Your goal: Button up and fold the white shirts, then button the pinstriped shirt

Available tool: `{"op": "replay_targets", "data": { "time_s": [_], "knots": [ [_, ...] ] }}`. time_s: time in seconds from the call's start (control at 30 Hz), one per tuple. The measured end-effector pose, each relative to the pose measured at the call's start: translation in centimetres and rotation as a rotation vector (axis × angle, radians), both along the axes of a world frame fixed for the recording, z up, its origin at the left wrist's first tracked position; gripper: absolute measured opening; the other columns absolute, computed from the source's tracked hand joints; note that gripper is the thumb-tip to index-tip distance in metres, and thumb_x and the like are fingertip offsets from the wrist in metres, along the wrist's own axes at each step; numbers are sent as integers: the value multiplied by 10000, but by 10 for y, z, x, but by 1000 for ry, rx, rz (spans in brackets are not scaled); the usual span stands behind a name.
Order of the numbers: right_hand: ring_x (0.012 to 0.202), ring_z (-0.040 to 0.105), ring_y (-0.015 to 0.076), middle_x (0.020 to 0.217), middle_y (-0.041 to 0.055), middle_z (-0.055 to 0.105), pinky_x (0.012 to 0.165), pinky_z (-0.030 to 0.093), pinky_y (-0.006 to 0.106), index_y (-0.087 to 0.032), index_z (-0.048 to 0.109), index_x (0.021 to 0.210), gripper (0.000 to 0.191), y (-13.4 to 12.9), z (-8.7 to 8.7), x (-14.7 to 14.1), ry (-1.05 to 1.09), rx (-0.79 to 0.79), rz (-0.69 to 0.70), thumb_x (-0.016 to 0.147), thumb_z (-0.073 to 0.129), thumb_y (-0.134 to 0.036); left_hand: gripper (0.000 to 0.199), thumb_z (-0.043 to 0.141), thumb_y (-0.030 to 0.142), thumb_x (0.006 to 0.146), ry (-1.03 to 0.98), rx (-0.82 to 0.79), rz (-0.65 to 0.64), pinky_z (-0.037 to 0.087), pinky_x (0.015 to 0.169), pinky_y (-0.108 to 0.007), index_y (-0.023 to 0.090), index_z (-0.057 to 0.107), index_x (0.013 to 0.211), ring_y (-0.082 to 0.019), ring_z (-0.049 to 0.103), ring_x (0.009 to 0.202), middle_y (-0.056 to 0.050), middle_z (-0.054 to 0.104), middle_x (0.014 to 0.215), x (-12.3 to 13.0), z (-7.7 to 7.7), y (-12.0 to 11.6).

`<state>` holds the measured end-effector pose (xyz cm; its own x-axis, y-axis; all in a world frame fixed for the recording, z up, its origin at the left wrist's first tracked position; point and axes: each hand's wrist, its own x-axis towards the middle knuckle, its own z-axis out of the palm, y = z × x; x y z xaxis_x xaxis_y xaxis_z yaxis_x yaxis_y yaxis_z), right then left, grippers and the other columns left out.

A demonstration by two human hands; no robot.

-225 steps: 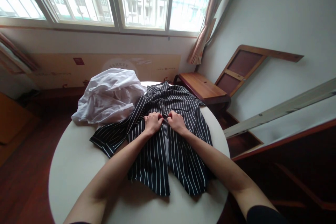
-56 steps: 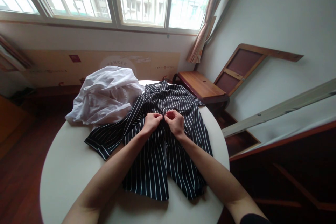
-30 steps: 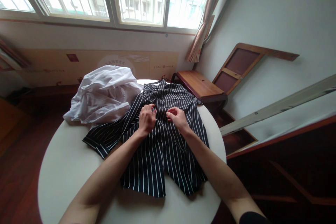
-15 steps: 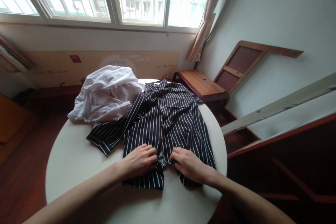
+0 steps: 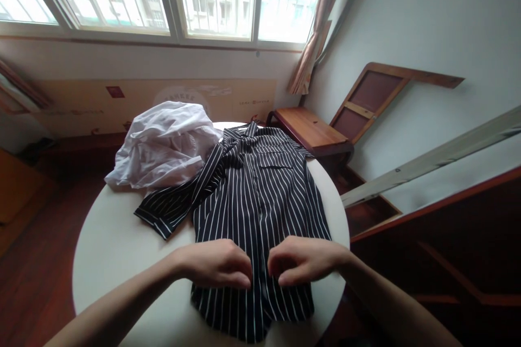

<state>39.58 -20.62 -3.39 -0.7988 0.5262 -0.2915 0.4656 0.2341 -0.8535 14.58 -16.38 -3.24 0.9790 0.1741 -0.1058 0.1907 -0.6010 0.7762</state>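
Observation:
A black shirt with white stripes (image 5: pixel 252 200) lies spread on a round white table (image 5: pixel 106 244), its collar at the far side and its hem near me. Over the lower front, my left hand (image 5: pixel 222 264) is bent with its thumb apart from the curled fingers and no cloth visible in it. My right hand (image 5: pixel 305 260) mirrors it across the button line, showing a gap between thumb and fingers. One sleeve (image 5: pixel 166 209) stretches out to the left. Whether the fingertips touch the fabric is hard to tell.
Crumpled white cloth (image 5: pixel 163 146) is heaped at the table's far left, against the shirt's sleeve. Beyond the table's far right edge stands a wooden chair (image 5: pixel 313 130). A pale rail (image 5: pixel 439 162) slants along the right side, and windows line the back wall.
The shirt's lower front has been smoothed flat, and its hem now reaches closer to me. Both hands have come off the bunched hem, and their thumbs are now apart from the fingers.

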Motion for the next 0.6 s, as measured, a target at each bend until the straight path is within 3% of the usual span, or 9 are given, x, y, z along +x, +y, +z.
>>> {"op": "replay_targets", "data": {
  "time_s": [0.07, 0.17, 0.23, 0.3, 0.37, 0.47, 0.6],
  "knots": [
    [711, 585, 119, 826, 15, 645, 646, 445, 224, -175, 641, 970, 234, 2, -8, -4, -65, 126, -34, 825, 583, -349, 259, 462, 394, 895, 38, 136, 103, 434, 692, -228, 200, 632, 909, -128, 576, 755, -19, 633, 839, 6, -8, 5],
    [876, 607, 167, 977, 62, 661, 785, 462, 285, -184, 628, 1048, 286, 20, -27, -3, -163, 440, -402, 891, 474, -367, 390, 415, 477, 894, 20, 434, 405, 427, 873, -334, 206, 585, 1117, -203, 554, 1016, -76, 612, 1112, 14, -32, 25],
    [1129, 522, 230, 1218, 112, 583, 952, 398, 364, -176, 578, 1180, 373, 39, -44, 1, -284, 641, -565, 900, 448, -387, 539, 406, 556, 867, 50, 581, 479, 346, 995, -429, 214, 492, 1275, -266, 442, 1209, -105, 492, 1331, 20, -52, 43],
    [1310, 343, 283, 1407, 118, 421, 1063, 274, 442, -179, 480, 1315, 484, 60, -62, 6, -433, 753, -570, 898, 433, -421, 650, 380, 626, 839, 119, 671, 489, 233, 1061, -508, 237, 412, 1358, -311, 318, 1313, -97, 380, 1438, 25, -69, 62],
    [1361, 247, 297, 1476, 91, 315, 1090, 206, 485, -200, 375, 1395, 547, 80, -78, 10, -546, 776, -514, 910, 381, -452, 701, 331, 667, 830, 171, 724, 508, 141, 1083, -550, 248, 367, 1392, -322, 259, 1345, -86, 340, 1465, 29, -80, 80],
    [1367, 237, 290, 1491, 65, 282, 1091, 190, 500, -218, 308, 1428, 547, 106, -90, 12, -616, 791, -507, 933, 297, -449, 757, 286, 696, 821, 197, 767, 543, 53, 1097, -556, 234, 317, 1421, -313, 224, 1360, -86, 306, 1482, 31, -86, 106],
    [1335, 305, 271, 1446, 74, 375, 1085, 205, 474, -202, 385, 1390, 493, 139, -91, 11, -593, 824, -516, 942, 287, -385, 804, 314, 713, 798, 253, 733, 513, 13, 1092, -562, 236, 259, 1443, -316, 177, 1377, -79, 243, 1507, 30, -83, 139]
  ]
}}
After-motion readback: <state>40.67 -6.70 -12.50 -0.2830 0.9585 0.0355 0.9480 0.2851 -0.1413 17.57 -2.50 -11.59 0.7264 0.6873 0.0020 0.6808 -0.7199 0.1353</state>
